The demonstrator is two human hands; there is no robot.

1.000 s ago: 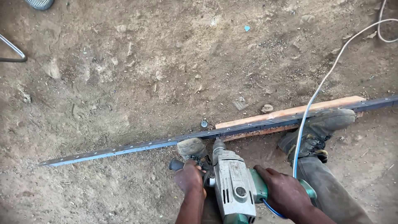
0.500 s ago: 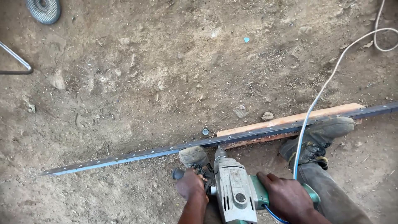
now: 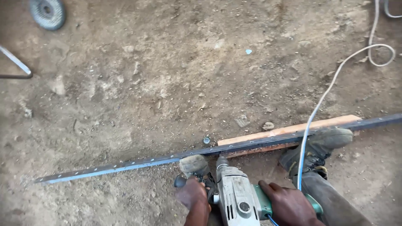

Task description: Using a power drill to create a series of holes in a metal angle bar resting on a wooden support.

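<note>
We are looking down on bare, packed dirt ground (image 3: 176,83), which is lying open across most of the view from nine o'clock round to two o'clock. At eleven o'clock a grey disc wheel (image 3: 47,12) is sitting at the top edge, and a bent metal rod (image 3: 16,65) is poking in at ten o'clock. A long perforated steel bar (image 3: 125,166) is running from eight o'clock up toward three o'clock, its right half resting on a wooden plank (image 3: 293,127). Two dusty boots are pinning it: one (image 3: 193,164) at six o'clock, the other (image 3: 322,146) at four o'clock.

We are holding a grey and green electric drill (image 3: 236,196) at six o'clock, its chuck touching the bar's near edge. Our left hand (image 3: 192,194) is curled tight round the black side handle, and our right hand (image 3: 289,205) is wrapped closed over the green rear grip. The pale power cord (image 3: 322,100) is trailing up to one o'clock, looping near the edge.
</note>
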